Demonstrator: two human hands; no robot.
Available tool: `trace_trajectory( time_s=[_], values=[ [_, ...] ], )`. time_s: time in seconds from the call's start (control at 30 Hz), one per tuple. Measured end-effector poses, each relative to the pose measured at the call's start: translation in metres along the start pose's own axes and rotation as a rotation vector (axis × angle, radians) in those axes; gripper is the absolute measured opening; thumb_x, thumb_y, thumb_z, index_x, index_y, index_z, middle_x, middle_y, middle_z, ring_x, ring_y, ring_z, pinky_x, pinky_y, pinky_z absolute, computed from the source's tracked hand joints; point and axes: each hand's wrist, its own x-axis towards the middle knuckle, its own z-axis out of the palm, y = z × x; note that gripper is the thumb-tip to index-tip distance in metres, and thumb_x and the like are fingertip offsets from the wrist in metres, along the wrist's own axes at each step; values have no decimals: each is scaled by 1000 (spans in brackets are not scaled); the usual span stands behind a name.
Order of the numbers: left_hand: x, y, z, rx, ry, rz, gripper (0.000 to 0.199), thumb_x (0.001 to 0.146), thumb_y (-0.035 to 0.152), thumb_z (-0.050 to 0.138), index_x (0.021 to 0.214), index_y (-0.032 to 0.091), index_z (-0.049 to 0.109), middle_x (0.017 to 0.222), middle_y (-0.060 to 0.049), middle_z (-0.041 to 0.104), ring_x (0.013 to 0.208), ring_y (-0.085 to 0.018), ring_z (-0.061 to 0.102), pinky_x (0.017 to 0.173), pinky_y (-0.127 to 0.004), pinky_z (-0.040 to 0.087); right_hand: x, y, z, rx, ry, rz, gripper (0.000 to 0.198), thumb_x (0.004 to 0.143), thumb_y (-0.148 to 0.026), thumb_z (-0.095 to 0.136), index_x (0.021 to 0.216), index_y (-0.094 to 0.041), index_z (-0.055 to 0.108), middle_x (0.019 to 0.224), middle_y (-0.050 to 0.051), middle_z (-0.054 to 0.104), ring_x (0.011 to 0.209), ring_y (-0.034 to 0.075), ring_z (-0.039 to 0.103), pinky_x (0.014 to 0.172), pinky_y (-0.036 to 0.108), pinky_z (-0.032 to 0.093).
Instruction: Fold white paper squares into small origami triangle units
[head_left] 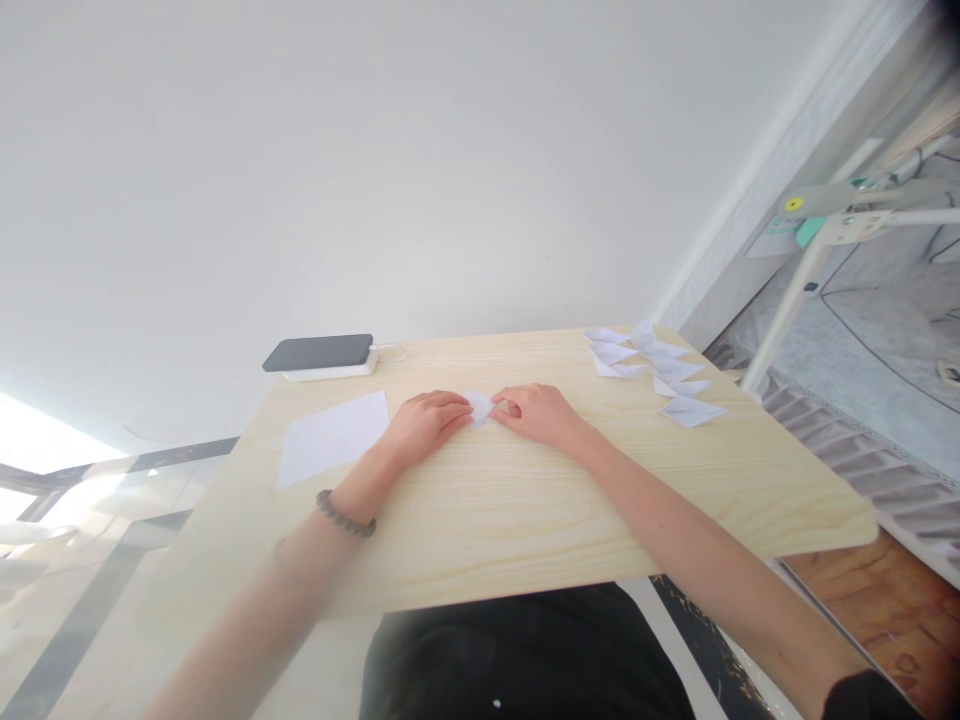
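Observation:
A small folded piece of white paper [479, 407] is between my two hands over the middle of the table. My left hand [429, 424] grips its left side, the fingers pressed together over the edge. On the other side, my right hand [541, 412] pinches the right corner between thumb and fingertips. The fine folds are too small to make out. A flat white sheet of paper [334, 437] lies to the left of my left hand. Several folded paper boats [679, 388] stand in two rows at the table's right.
A dark-screened phone [321, 352] rests on a white box [334, 370] at the back left, with a white cable [394, 350] attached. The pale wooden table [480, 530] meets a white wall [450, 180]. A white metal frame [795, 290] stands to the right.

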Motion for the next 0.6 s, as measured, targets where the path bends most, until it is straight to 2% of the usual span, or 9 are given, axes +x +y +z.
trace_trajectory(
  time_s=[0.17, 0.37, 0.6],
  values=[
    [0, 3, 1, -1, 39, -18, 30, 88, 30, 34, 98, 20, 61, 101, -7, 63, 97, -18, 55, 85, -32, 43, 0, 4, 5, 54, 57, -83, 26, 83, -38, 45, 96, -28, 64, 81, -1, 62, 73, 10, 55, 66, 21, 35],
    [-1, 7, 1, 47, 31, -67, 29, 84, 35, 41, 101, 19, 58, 97, -7, 63, 91, -20, 58, 79, -31, 45, 0, 4, 10, 14, 87, -161, 30, 87, -36, 38, 86, -25, 66, 78, -1, 60, 74, 9, 54, 63, 21, 33],
    [0, 3, 2, 62, 81, -180, 26, 84, 32, 41, 101, 22, 58, 97, -4, 63, 89, -19, 58, 76, -30, 45, 4, -1, 14, -69, 121, -242, 34, 90, -33, 33, 86, -19, 64, 80, 2, 59, 70, 10, 52, 60, 22, 31]
  ],
)
